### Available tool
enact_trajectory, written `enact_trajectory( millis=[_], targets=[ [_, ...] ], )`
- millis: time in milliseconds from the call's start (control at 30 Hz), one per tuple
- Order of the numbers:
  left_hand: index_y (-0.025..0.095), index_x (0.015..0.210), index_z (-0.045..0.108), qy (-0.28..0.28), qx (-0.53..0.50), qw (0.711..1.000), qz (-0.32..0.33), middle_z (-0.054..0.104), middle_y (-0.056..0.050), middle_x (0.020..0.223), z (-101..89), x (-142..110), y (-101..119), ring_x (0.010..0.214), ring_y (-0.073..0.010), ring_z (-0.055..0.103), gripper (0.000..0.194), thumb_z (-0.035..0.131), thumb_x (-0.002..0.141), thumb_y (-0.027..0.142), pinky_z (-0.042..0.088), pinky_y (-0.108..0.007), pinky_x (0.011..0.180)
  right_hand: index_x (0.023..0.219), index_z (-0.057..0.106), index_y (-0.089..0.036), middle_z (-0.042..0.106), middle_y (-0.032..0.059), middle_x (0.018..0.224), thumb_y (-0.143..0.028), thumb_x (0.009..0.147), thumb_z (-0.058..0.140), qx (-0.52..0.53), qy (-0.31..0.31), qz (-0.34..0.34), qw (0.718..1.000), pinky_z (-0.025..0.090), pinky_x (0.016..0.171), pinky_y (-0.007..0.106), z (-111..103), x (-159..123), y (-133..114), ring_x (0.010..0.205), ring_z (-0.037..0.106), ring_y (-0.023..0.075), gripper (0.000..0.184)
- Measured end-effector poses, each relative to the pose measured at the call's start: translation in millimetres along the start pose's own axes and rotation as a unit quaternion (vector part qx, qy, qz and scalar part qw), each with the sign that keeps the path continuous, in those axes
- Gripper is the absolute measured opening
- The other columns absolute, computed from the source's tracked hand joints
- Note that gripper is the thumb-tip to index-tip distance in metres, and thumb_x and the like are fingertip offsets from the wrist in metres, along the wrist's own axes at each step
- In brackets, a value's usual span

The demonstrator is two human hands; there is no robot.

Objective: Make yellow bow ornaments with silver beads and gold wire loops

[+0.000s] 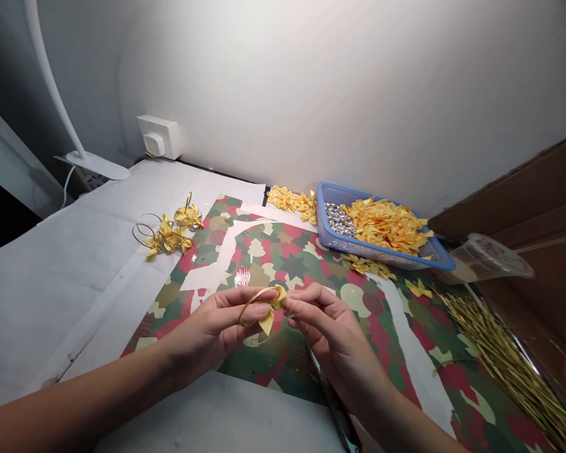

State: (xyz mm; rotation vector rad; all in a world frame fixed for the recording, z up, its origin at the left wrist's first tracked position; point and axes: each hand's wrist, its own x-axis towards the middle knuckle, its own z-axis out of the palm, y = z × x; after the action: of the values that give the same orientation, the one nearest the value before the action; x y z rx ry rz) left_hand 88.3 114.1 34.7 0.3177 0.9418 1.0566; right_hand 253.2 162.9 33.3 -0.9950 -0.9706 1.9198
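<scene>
My left hand [219, 319] is closed, pinching a thin gold-coloured wire ring [244, 309] between thumb and fingers. On the ring's right side sits a yellow ribbon bow [266, 323], one pointed tail hanging down. My right hand [332, 321] meets it from the right, thumb and forefinger pressed together at the bow's edge; the exact bit under those fingertips is hidden. Both hands are just above a patterned red-and-green sheet [292, 267]. Scissors [334, 412] lie partly under my right wrist.
Rings with yellow bows [167, 238] lie at left. A blue basket [327, 236] at the back holds silver beads [338, 219] and yellow ribbon pieces [387, 225]. Thin greenish stems [504, 358] and a clear plastic cup [488, 261] are at right. A white lamp [99, 165] stands back left.
</scene>
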Motion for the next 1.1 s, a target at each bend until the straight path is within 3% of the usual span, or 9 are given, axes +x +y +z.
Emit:
enact_trajectory(
  millis=[267, 433, 633, 1100],
  targets=[
    [0.024, 0.08, 0.074, -0.001, 0.0, 1.0, 0.002, 0.063, 0.004, 0.08, -0.2, 2.4, -0.5, 0.076, -0.0085, 0.056, 0.022, 0.086, 0.062, 0.025, 0.045, -0.019, 0.073, 0.066, 0.072, -0.024, 0.07, -0.0031, 0.072, -0.03, 0.067, 0.083, -0.046, -0.005, -0.049, 0.998, 0.052, 0.068, 0.021, -4.2, -0.3, 3.4, 0.069, 0.062, 0.0107, 0.013],
    [0.022, 0.072, 0.068, -0.006, -0.021, 1.0, 0.012, 0.056, 0.006, 0.076, 2.2, 1.9, 0.7, 0.072, -0.0062, 0.052, 0.02, 0.085, 0.063, 0.02, 0.045, -0.017, 0.069, 0.065, 0.072, -0.023, 0.07, -0.0025, 0.071, -0.033, 0.066, 0.083, -0.057, 0.003, -0.049, 0.997, 0.052, 0.069, 0.022, -5.2, -0.6, 2.3, 0.071, 0.062, 0.0113, 0.015],
    [0.022, 0.073, 0.075, 0.03, -0.023, 0.999, -0.004, 0.064, 0.003, 0.082, 0.9, 3.6, -1.3, 0.079, -0.0089, 0.057, 0.025, 0.091, 0.053, 0.023, 0.047, -0.018, 0.073, 0.064, 0.072, -0.023, 0.07, -0.0018, 0.07, -0.033, 0.063, 0.084, -0.059, 0.009, -0.048, 0.997, 0.051, 0.068, 0.024, -4.1, 0.8, 0.9, 0.069, 0.062, 0.0124, 0.016],
    [0.025, 0.079, 0.077, -0.006, 0.01, 1.0, -0.006, 0.065, 0.003, 0.082, -0.8, 1.3, -1.3, 0.076, -0.009, 0.054, 0.024, 0.088, 0.058, 0.03, 0.043, -0.02, 0.076, 0.064, 0.072, -0.023, 0.069, -0.0026, 0.068, -0.032, 0.065, 0.084, -0.048, -0.005, -0.039, 0.998, 0.05, 0.069, 0.023, -5.7, 0.8, 0.3, 0.07, 0.061, 0.0116, 0.015]
  ],
)
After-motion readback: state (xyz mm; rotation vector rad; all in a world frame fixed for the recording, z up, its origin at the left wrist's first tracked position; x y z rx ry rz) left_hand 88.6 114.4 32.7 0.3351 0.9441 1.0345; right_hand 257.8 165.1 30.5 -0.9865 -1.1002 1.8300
